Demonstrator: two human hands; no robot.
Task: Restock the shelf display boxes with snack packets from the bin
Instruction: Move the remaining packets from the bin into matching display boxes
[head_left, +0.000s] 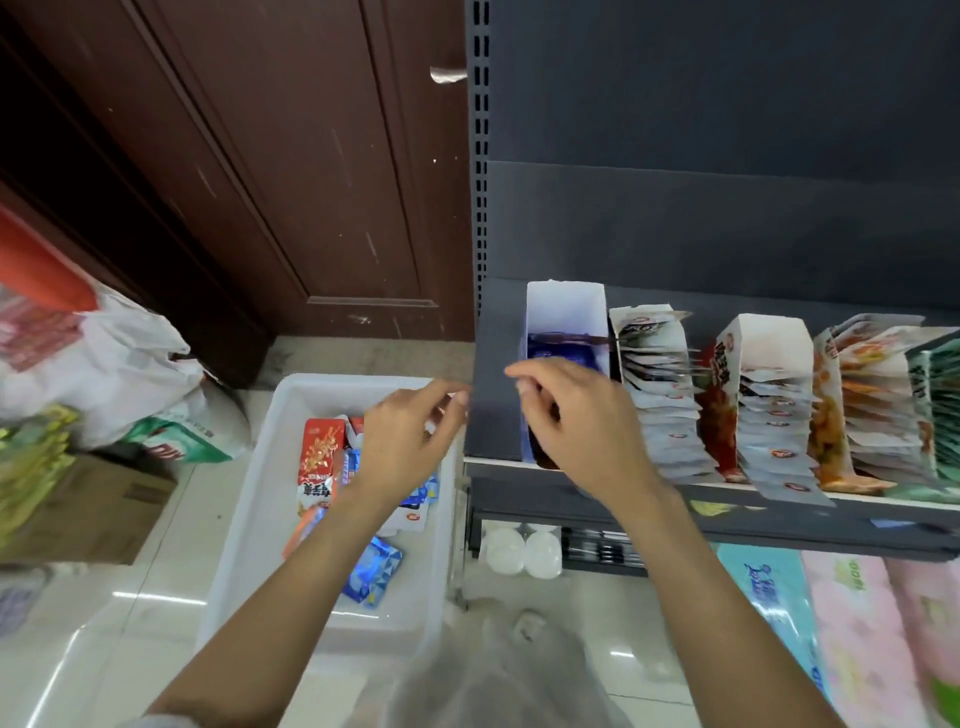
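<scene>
I see a dark grey shelf (496, 415) beside a brown wooden door (291, 171), with a white bin (260, 499) of snack packets (318, 462) on the glossy tiled floor (104, 623) below it. My left hand (410, 447) hangs over the bin, fingers loosely curled, holding nothing I can make out. My right hand (576, 421) is blurred above the leftmost display box (566, 312), which holds blue packets; I cannot tell whether it pinches anything.

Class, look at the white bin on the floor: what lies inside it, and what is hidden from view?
Inside the white bin lie loose snack packets: a red packet and blue packets. The left hand and forearm cover part of the pile, so whatever lies beneath them cannot be seen.
</scene>
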